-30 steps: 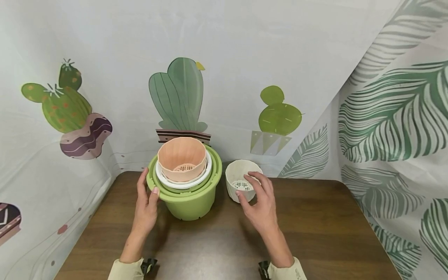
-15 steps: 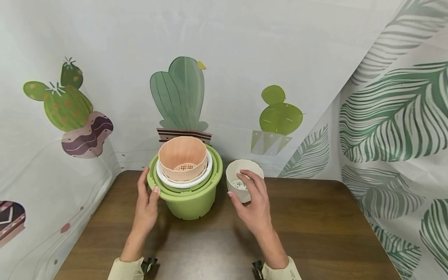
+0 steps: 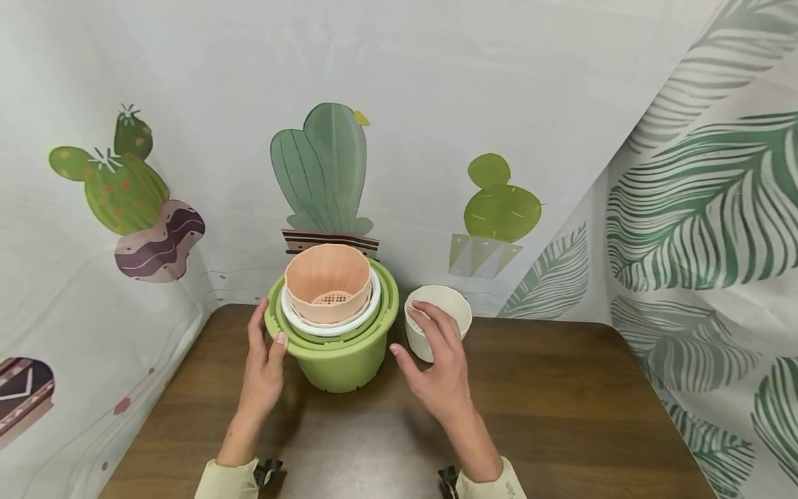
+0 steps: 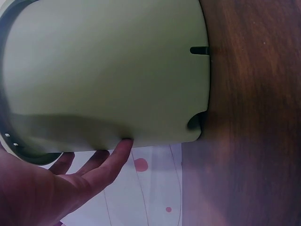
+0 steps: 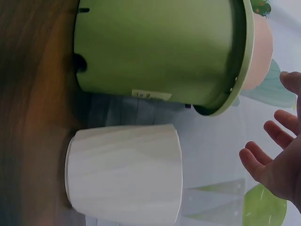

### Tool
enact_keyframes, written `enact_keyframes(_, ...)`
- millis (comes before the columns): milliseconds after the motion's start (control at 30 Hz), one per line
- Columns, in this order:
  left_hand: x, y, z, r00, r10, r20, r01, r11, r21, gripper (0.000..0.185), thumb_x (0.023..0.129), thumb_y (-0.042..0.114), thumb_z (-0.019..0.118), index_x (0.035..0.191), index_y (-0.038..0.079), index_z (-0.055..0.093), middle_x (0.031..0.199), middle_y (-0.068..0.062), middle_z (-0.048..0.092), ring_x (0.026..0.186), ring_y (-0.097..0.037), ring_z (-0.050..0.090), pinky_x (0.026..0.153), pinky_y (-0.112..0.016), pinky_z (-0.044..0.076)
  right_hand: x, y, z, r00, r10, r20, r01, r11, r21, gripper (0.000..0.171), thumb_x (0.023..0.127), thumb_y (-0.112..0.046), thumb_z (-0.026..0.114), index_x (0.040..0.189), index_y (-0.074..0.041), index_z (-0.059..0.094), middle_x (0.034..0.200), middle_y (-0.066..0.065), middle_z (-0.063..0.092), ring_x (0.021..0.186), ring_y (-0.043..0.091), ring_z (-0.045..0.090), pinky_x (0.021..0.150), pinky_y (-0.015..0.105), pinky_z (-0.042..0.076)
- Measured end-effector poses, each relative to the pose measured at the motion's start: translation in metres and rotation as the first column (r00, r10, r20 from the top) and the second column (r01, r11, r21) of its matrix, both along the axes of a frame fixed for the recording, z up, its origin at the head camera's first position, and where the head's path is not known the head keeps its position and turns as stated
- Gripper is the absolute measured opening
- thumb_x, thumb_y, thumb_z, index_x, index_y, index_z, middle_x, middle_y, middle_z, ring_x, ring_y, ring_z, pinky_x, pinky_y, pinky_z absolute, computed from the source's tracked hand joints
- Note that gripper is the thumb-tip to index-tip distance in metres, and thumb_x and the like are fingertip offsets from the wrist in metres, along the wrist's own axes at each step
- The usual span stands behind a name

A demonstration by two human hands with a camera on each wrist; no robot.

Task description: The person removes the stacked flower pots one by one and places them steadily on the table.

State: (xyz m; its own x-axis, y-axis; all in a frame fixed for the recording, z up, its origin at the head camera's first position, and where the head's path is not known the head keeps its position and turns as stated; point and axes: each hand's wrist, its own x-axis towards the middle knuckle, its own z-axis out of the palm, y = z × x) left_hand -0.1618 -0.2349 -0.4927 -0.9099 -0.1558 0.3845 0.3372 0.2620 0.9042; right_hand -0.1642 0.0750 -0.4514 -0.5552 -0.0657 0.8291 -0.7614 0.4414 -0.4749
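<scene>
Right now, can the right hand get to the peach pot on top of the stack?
Probably yes. The right hand holds nothing, the peach pot pokes up above the green pot, and the left hand is over on the other side, so nothing seems in the way.

Smooth, matt plastic green pot [image 3: 343, 366]

outer pot [image 3: 341, 367]: grn | top pot [image 3: 327, 277]: peach | lone pot [image 5: 127, 174]: off-wht | tbl [image 3: 561, 388]: brn woodgrain

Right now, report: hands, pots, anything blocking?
Left hand holding green pot. Right hand empty near lone white pot, not touching. No obstruction seen between those two.
</scene>
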Motion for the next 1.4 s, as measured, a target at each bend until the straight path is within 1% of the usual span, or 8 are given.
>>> enact_keyframes(200, 0.0, 0.001, -0.001, 1.0, -0.003, 0.004, 0.003, 1.0, -0.004, 0.066, 0.115, 0.017, 0.044, 0.17, 0.035, 0.014, 0.174, -0.002, 0.019, 0.141, -0.008, 0.044, 0.097, -0.012, 0.05, 0.001, -0.009, 0.003, 1.0, 0.024, -0.006, -0.024, 1.0, 0.017, 0.064, 0.085, -0.014, 0.088, 0.144, -0.01, 0.065, 0.145, 0.014, 0.06, 0.136, 0.033, 0.053, 0.117, 0.036, 0.039)
enact_keyframes(333, -0.001, 0.001, -0.001, 1.0, -0.011, -0.001, 0.011, 1.0, 0.013, 0.066, 0.115, 0.016, 0.044, 0.171, 0.03, 0.014, 0.173, -0.003, 0.021, 0.139, -0.009, 0.046, 0.096, -0.013, 0.052, 0.0, -0.015, 0.008, 0.999, 0.038, -0.01, -0.038, 0.999, 0.023, 0.062, 0.087, -0.016, 0.087, 0.144, -0.008, 0.064, 0.148, 0.013, 0.059, 0.138, 0.033, 0.052, 0.118, 0.037, 0.039)
enact_keyframes(500, -0.002, 0.001, -0.002, 1.0, -0.008, 0.0, 0.008, 1.0, 0.012, 0.066, 0.115, 0.017, 0.044, 0.172, 0.027, 0.014, 0.174, -0.002, 0.02, 0.14, -0.011, 0.046, 0.096, -0.013, 0.051, -0.003, -0.023, 0.015, 0.997, 0.066, -0.043, -0.065, 0.997, 0.034, 0.066, 0.083, -0.013, 0.089, 0.144, -0.007, 0.064, 0.147, 0.014, 0.059, 0.137, 0.034, 0.052, 0.117, 0.041, 0.041)
enact_keyframes(700, -0.002, 0.001, -0.003, 1.0, 0.009, -0.01, -0.009, 1.0, -0.02, 0.066, 0.114, 0.015, 0.045, 0.172, 0.026, 0.014, 0.175, 0.0, 0.017, 0.15, -0.012, 0.035, 0.107, -0.01, 0.041, -0.005, -0.029, 0.022, 0.997, 0.069, -0.046, -0.067, 0.997, 0.05, 0.067, 0.082, -0.013, 0.089, 0.143, -0.005, 0.064, 0.147, 0.013, 0.059, 0.137, 0.034, 0.052, 0.117, 0.043, 0.041)
enact_keyframes(867, -0.001, 0.001, -0.002, 1.0, 0.01, -0.021, -0.011, 1.0, -0.025, 0.067, 0.114, 0.015, 0.046, 0.171, 0.031, 0.016, 0.175, 0.001, 0.018, 0.153, -0.017, 0.032, 0.112, -0.01, 0.036, -0.008, -0.033, 0.03, 0.996, 0.084, -0.026, -0.082, 0.994, 0.066, 0.067, 0.085, -0.016, 0.089, 0.145, -0.007, 0.062, 0.149, 0.012, 0.057, 0.139, 0.033, 0.051, 0.118, 0.044, 0.04)
enact_keyframes(1033, -0.001, 0.001, 0.0, 0.999, 0.019, -0.038, -0.021, 0.999, -0.05, 0.067, 0.113, 0.014, 0.047, 0.17, 0.031, 0.017, 0.175, 0.001, 0.018, 0.156, -0.02, 0.027, 0.117, -0.013, 0.03, -0.011, -0.041, 0.035, 0.994, 0.108, -0.03, -0.105, 0.99, 0.093, 0.067, 0.085, -0.018, 0.089, 0.145, -0.003, 0.062, 0.15, 0.014, 0.056, 0.141, 0.033, 0.049, 0.119, 0.046, 0.04)
enact_keyframes(1133, -0.001, 0.001, 0.0, 0.999, 0.018, -0.04, -0.021, 0.998, -0.052, 0.067, 0.113, 0.014, 0.047, 0.17, 0.032, 0.016, 0.175, 0.0, 0.018, 0.156, -0.02, 0.028, 0.117, -0.013, 0.03, -0.014, -0.044, 0.036, 0.992, 0.118, -0.033, -0.114, 0.988, 0.106, 0.068, 0.085, -0.018, 0.089, 0.146, -0.004, 0.061, 0.149, 0.016, 0.056, 0.141, 0.034, 0.049, 0.12, 0.047, 0.039)
enact_keyframes(1400, 0.0, 0.0, -0.001, 1.0, 0.018, -0.012, -0.018, 1.0, -0.025, 0.066, 0.114, 0.015, 0.046, 0.172, 0.025, 0.015, 0.175, 0.002, 0.019, 0.149, -0.013, 0.036, 0.105, -0.01, 0.043, -0.025, -0.051, 0.036, 0.993, 0.109, -0.045, -0.101, 0.984, 0.146, 0.066, 0.088, -0.022, 0.087, 0.146, -0.006, 0.061, 0.15, 0.014, 0.056, 0.141, 0.035, 0.049, 0.119, 0.048, 0.04)
